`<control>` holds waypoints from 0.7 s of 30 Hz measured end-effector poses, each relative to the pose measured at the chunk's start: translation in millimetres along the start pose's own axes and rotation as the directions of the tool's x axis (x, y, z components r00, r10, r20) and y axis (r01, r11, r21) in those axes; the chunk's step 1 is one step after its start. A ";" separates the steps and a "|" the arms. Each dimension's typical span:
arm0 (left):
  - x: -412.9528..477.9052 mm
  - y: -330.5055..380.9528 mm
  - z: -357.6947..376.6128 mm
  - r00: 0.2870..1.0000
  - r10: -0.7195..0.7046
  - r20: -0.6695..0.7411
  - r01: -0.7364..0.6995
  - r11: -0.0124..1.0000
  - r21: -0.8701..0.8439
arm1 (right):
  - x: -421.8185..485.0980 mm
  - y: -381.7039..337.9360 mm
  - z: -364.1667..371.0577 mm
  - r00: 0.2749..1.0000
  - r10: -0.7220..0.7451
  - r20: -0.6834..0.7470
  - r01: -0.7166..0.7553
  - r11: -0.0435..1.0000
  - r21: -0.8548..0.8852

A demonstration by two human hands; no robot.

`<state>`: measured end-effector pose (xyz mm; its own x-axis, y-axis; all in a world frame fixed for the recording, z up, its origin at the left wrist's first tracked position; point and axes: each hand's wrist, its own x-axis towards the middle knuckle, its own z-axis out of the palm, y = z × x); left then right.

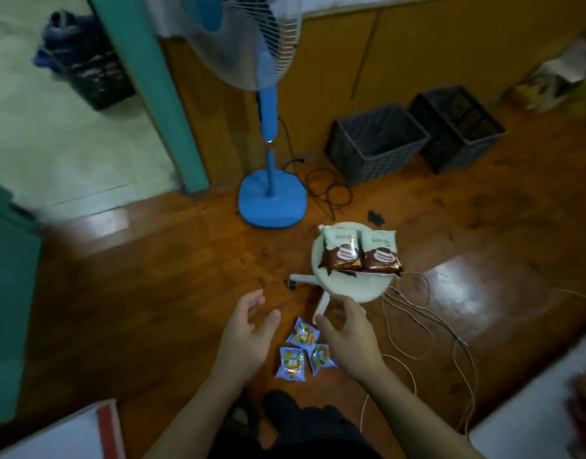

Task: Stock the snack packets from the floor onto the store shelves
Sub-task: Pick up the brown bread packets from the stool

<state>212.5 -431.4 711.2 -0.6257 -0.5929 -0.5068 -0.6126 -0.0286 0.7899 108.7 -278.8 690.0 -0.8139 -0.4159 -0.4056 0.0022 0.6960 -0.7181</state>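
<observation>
Three small blue snack packets (300, 351) lie together on the wooden floor just in front of my feet. Two brown-and-white snack packets (361, 251) rest side by side on a round white stool (348, 289). My left hand (248, 332) hovers to the left of the blue packets, fingers spread, holding nothing. Over the right edge of that cluster hangs my right hand (348, 339), open and empty, covering part of one packet. Both forearms reach in from the bottom of the view.
A blue standing fan (271, 200) stands behind the stool with black cable coiled beside it. Two dark plastic crates (377, 144) sit against the wooden wall. Pale cords (417, 329) loop over the floor to the right. A green door frame (159, 104) rises at left.
</observation>
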 end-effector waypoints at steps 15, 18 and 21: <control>165.2 58.3 21.9 0.942 -0.016 0.335 0.002 0.999 0.043 | 100.8 -29.0 -1.3 0.927 0.310 -0.213 -0.323 0.946 -0.026; 174.3 62.9 27.3 0.934 -0.059 0.353 0.053 0.998 0.025 | 106.7 -28.0 -7.4 0.916 0.324 -0.238 -0.336 0.942 -0.012; 181.8 72.7 40.2 0.917 -0.074 0.393 0.066 0.997 0.034 | 109.6 -18.8 -22.0 0.879 0.396 -0.266 -0.390 0.917 0.079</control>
<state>34.8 -508.9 662.6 -0.7176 -0.2254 -0.6590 -0.6689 -0.0406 0.7423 6.7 -324.7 671.5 -0.8689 0.0662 -0.4906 0.3654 0.7544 -0.5454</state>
